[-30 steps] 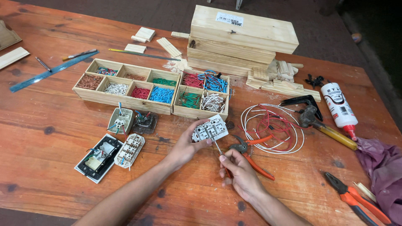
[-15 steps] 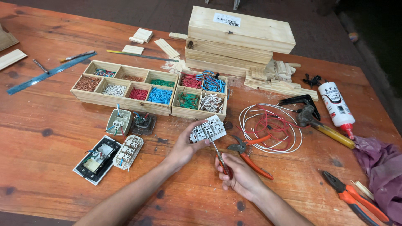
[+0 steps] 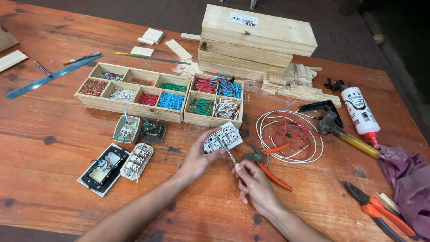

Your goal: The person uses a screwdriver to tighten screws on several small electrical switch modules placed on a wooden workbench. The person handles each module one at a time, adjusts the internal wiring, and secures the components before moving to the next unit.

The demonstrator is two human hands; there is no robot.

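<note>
The left hand grips a white plastic switch module above the wooden desk; the right hand pinches a thin screwdriver at its terminal, so the screw needs steady turning.

Bystander items on wooden table:

- Orange-handled cutters: just right of the hands, lying flat.
- Coil of red and white wire: beyond the cutters, right of the hands.
- Two compartmented wooden trays of sorted coloured wire offcuts: directly beyond the hands, side by side.
- Stacked wooden boxes: far side, behind the trays.
- Dismantled switch units: left of the hands, four pieces grouped close together.
- Blue ruler: far left.
- Glue bottle, hammer: well to the right.
- Orange pliers, purple cloth: near right edge.
</note>
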